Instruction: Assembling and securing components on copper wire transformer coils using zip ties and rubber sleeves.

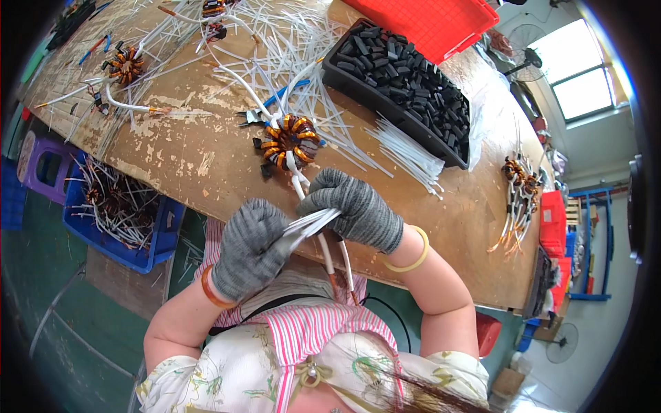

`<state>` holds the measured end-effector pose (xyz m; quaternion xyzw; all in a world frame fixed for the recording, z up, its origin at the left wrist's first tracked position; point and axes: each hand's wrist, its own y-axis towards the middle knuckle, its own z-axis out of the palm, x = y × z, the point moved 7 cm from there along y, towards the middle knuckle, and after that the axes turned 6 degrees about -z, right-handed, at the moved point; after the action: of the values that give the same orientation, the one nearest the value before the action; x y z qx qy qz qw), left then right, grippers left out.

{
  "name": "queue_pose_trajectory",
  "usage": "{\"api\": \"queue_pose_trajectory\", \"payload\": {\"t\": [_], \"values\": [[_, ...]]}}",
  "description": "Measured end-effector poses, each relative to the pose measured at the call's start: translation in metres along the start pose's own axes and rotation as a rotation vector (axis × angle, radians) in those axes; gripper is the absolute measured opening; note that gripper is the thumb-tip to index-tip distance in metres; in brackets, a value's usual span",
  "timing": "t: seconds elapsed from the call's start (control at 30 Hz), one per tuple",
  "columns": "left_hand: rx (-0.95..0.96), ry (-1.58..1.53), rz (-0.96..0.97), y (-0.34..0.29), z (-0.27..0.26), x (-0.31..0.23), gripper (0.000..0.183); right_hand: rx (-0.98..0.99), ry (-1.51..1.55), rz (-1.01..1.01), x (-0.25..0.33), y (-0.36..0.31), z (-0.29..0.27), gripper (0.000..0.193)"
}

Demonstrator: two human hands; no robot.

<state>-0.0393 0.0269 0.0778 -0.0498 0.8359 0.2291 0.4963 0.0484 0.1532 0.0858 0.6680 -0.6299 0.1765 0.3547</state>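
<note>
Both hands wear grey knitted gloves and meet just over the table's near edge. My left hand (pixel 251 244) is closed round a small bundle of white cable ties (pixel 310 224). My right hand (pixel 354 210) has its fingers pinched together at the bundle's other end, against the white leads. Just beyond the hands lies a ring-shaped coil (pixel 290 140) wound with copper wire. Its white sleeved leads (pixel 326 256) pass beneath the hands and hang over the edge, with bare copper ends. Blue-handled cutters (pixel 284 91) lie partly behind the coil.
A black tray (pixel 332 74) of small black blocks stands beyond the right hand, with white cable ties (pixel 411 153) beside it. Loose white strips (pixel 296 34) litter the far tabletop. Other coils (pixel 125 65) lie far left and more coils (pixel 521 177) right. A blue bin (pixel 148 258) sits below left.
</note>
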Motion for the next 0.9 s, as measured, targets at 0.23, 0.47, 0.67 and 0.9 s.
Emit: {"api": "queue_pose_trajectory", "payload": {"t": [0.23, 0.47, 0.67, 0.9], "values": [[-0.077, -0.322, -0.106, 0.003, -0.02, 0.002, 0.007, -0.049, 0.052, 0.178, -0.024, -0.016, -0.002, 0.025], [-0.103, -0.637, -0.204, 0.009, -0.014, 0.007, 0.012, -0.261, 0.239, 0.245, 0.0, -0.012, 0.002, 0.033], [-0.067, -0.511, -0.145, 0.01, -0.022, 0.001, 0.014, -0.294, 0.008, 0.413, -0.002, -0.02, 0.0, 0.036], [-0.163, -0.233, 0.045, -0.007, -0.038, 0.0, 0.021, -0.182, 0.202, 0.586, -0.017, -0.047, 0.02, 0.027]]}}
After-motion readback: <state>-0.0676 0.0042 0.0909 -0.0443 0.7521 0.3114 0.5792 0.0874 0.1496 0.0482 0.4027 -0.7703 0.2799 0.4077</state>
